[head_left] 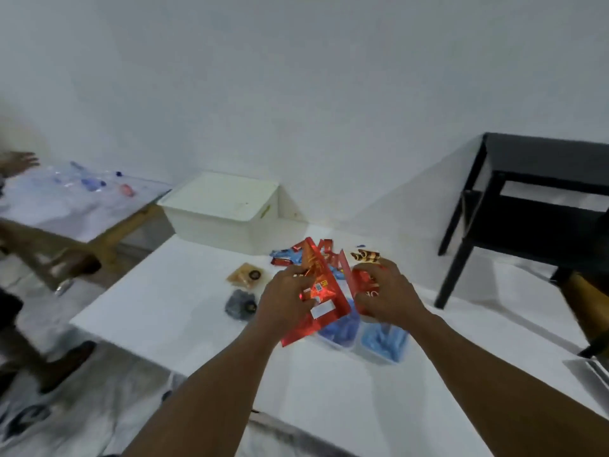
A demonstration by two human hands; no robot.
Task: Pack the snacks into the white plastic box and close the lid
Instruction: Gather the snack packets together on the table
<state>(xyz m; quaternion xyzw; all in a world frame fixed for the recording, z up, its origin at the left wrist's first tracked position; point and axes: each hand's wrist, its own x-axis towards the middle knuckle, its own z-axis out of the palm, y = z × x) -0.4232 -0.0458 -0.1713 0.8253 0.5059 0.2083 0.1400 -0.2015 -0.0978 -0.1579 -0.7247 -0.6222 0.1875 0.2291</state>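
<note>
**Snacks being gathered, box not yet opened**

While the white plastic box (221,211) stands at the far edge of the bench (171,311) with its lid (220,196) on, both hands are busy with the snacks nearer to the person. The left hand (286,296) is closed on a long red packet (321,291), which is lifted and tilted. The right hand (389,296) is closed on a second red packet (362,285), just beside the first one.

I judge that the step in hand is collecting the snacks, and nothing is packed yet. The next move calls for taking the lid off before any packet can go in; since both hands are full, one packet must be put down or passed to the other hand first.

From the hands, the box lies at about 10 o'clock, well apart from them. More small wrapped snacks (290,257) lie at 12 o'clock just behind the hands, the striped wafer rolls (364,256) at 1 o'clock, two round biscuit packs (245,275) at 9 o'clock, and the tubs with blue sachets (382,341) at 6 o'clock, partly under the packets.
</note>
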